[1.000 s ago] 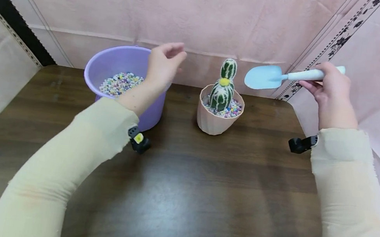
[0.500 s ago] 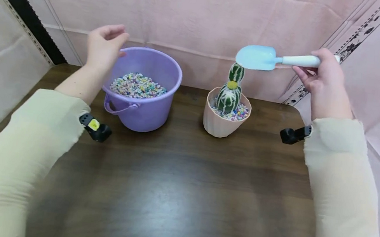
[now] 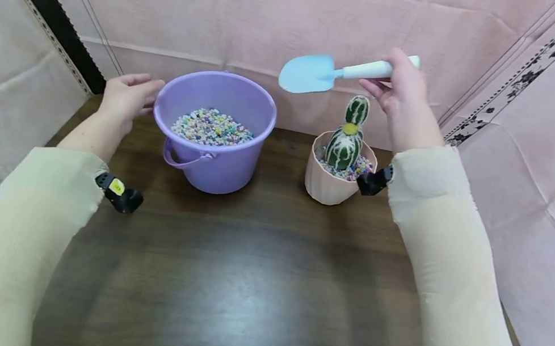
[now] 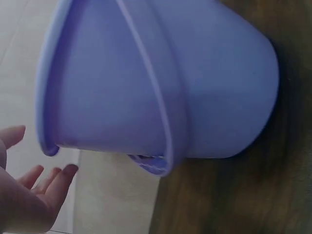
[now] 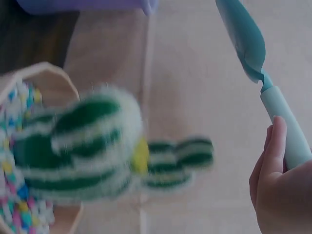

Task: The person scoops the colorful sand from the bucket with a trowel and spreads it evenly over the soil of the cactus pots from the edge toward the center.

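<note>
My right hand (image 3: 400, 90) grips a small light-blue trowel (image 3: 311, 74) by its pale handle, holding it in the air above and behind the cactus. The blade points left, toward the purple bucket (image 3: 227, 161). Multicoloured pebbles (image 3: 213, 127) lie inside that bucket. At the bucket's left rim is my left hand (image 3: 129, 96), its fingers loosely extended and holding nothing; in the left wrist view its fingertips (image 4: 68, 170) sit just off the rim. A striped green-and-white cactus (image 3: 344, 146) with a yellow flower stands in a pale pink pot (image 3: 330, 184) among similar pebbles.
The bucket's handle (image 3: 188, 160) hangs down at its front left. Both containers stand near the back of a dark wooden table (image 3: 245, 272). Pink cloth (image 3: 335, 25) rises behind them, with pale cloth at both sides.
My left hand has moved left from in front of the bucket, then down to its left rim. My right hand has carried the trowel leftward past the cactus toward the bucket.
</note>
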Action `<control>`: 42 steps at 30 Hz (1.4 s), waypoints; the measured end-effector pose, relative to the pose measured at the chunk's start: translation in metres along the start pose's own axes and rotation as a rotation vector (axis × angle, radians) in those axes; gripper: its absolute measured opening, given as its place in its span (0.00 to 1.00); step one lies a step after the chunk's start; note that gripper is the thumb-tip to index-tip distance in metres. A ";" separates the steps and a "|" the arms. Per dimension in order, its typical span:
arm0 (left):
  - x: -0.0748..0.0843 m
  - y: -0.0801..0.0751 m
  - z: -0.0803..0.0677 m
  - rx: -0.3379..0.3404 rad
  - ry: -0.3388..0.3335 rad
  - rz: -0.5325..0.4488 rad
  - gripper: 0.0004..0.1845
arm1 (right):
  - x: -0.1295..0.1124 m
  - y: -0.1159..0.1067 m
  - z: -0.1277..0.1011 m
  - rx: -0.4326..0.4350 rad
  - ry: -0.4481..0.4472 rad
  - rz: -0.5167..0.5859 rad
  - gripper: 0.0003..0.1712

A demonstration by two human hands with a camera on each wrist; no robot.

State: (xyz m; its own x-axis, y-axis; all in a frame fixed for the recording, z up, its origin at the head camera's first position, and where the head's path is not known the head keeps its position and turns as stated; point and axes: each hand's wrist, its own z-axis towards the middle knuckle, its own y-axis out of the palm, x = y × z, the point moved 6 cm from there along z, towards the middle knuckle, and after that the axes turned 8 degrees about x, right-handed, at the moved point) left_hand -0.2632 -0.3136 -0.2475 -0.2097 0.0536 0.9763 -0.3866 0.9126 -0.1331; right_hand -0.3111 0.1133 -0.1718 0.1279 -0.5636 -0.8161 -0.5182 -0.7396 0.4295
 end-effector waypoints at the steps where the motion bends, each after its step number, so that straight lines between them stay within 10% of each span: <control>1: -0.004 0.000 -0.001 -0.018 -0.014 -0.012 0.40 | 0.005 0.005 -0.002 -0.007 -0.015 -0.021 0.07; 8: -0.016 0.006 -0.009 -0.075 0.039 0.108 0.36 | 0.043 0.037 -0.016 -0.059 -0.183 -0.196 0.07; 17: -0.021 0.015 -0.015 -0.070 0.103 0.122 0.33 | 0.100 0.069 -0.027 -0.078 -0.616 -0.861 0.09; 23: -0.022 0.022 -0.020 -0.075 0.110 0.136 0.31 | 0.123 0.079 -0.035 -0.081 -0.791 -1.051 0.12; 42: -0.013 0.019 -0.035 -0.178 -0.065 -0.078 0.34 | 0.143 0.089 -0.051 -0.144 -0.523 -1.000 0.10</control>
State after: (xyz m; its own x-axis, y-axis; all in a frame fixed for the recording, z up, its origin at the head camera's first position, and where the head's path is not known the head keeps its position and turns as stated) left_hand -0.2363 -0.2832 -0.2564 -0.2451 -0.0411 0.9686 -0.2404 0.9705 -0.0196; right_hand -0.2963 -0.0523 -0.2309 0.0428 0.5006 -0.8646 -0.2758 -0.8259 -0.4918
